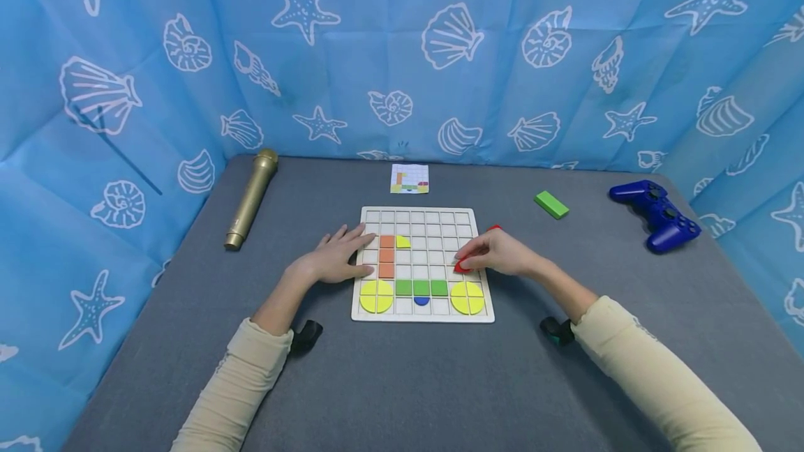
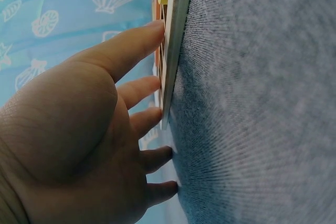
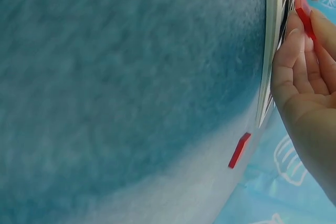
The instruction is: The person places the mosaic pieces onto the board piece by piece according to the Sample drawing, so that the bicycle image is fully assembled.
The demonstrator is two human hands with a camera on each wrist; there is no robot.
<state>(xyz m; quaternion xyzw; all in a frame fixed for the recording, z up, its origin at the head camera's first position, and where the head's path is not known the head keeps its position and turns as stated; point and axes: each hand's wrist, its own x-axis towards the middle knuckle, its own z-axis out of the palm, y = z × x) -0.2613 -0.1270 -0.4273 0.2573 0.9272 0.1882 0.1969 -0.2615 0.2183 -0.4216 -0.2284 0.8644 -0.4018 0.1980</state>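
Note:
A white wooden grid board (image 1: 433, 252) lies on the table in the head view. My left hand (image 1: 336, 257) has its fingers spread over the board's left edge. In the left wrist view, that hand's thumb (image 2: 139, 45) touches the board, while the two outermost fingertips reach the tabletop. With thumb and fingers, my right hand (image 1: 499, 254) pinches a small red piece (image 1: 463, 267) over the right side of the grid, above a yellow circle (image 1: 467, 297). A second red piece (image 3: 239, 150) lies on the table beside the board, partly hidden behind the right hand in the head view.
On the board are orange squares (image 1: 386, 256), green squares (image 1: 421, 288), a yellow quarter (image 1: 403, 242), a left yellow circle (image 1: 376, 296) and a blue half-round (image 1: 421, 301). Around it lie a pattern card (image 1: 410, 178), gold microphone (image 1: 251, 199), green block (image 1: 551, 204) and blue game controller (image 1: 654, 215).

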